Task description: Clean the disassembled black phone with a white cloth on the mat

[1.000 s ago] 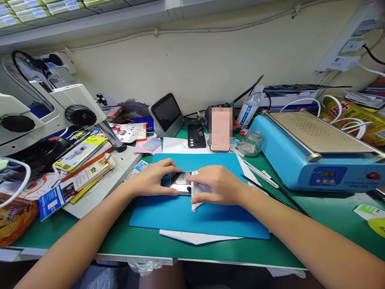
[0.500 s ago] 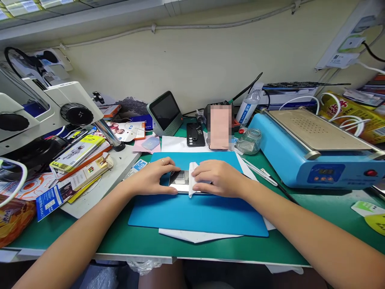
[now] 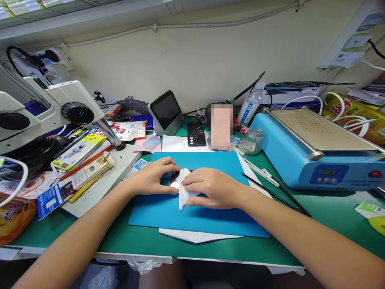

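Note:
A flat glossy phone screen [image 3: 174, 179] lies on the blue mat [image 3: 192, 218], and bright stripes reflect on its visible left end. My left hand [image 3: 152, 176] steadies that end, fingertips at the far edge and thumb at the near edge. My right hand [image 3: 212, 188] presses a folded white wipe [image 3: 184, 194] onto the screen, its fingers bent over the cloth. Both the wipe and the right hand cover most of the screen. One corner of the wipe hangs past the near edge onto the mat.
On the right stand a blue heating-plate machine [image 3: 300, 168], a glass jar [image 3: 250, 142] and white tweezers [image 3: 264, 173]. Behind the mat are a black phone case [image 3: 196, 134] and a small display [image 3: 165, 114]. At left, a microscope stand [image 3: 112, 136] rises beside piled boxes [image 3: 80, 156].
My right hand has slid the wipe leftward and slightly toward me across the screen. My left hand keeps its place on the left end.

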`<control>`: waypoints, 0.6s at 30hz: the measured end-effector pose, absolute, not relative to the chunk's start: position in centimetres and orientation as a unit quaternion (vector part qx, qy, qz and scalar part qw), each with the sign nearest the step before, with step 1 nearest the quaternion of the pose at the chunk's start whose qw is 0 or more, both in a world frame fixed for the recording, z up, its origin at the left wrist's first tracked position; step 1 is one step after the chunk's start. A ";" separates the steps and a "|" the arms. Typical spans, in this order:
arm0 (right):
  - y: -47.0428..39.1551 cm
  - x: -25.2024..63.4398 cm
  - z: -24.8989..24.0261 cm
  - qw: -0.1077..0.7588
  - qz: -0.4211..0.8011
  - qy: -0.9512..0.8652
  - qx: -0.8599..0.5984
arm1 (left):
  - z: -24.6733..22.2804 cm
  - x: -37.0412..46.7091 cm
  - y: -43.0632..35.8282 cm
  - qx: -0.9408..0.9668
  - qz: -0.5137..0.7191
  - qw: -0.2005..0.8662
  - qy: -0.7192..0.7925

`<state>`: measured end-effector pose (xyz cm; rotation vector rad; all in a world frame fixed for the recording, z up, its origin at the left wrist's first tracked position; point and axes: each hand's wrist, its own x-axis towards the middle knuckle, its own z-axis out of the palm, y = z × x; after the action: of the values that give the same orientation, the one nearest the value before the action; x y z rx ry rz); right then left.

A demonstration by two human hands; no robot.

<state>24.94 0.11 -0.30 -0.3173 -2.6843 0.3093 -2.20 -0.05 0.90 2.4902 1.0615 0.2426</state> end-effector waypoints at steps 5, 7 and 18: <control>0.1 25.0 -0.3 0.196 0.094 -0.966 -0.138 | 0.8 -2.2 -0.1 0.896 0.090 0.207 0.383; -0.1 24.8 -0.3 0.183 0.103 -0.970 -0.119 | 0.8 -2.2 0.0 0.897 0.091 0.207 0.379; -0.3 24.7 -0.3 0.163 0.113 -0.974 -0.107 | 0.6 -2.3 0.0 0.899 0.095 0.203 0.375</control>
<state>24.72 -0.29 -0.29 -0.3042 -2.7796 0.3232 -2.33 0.03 0.61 2.5095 1.0478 0.2639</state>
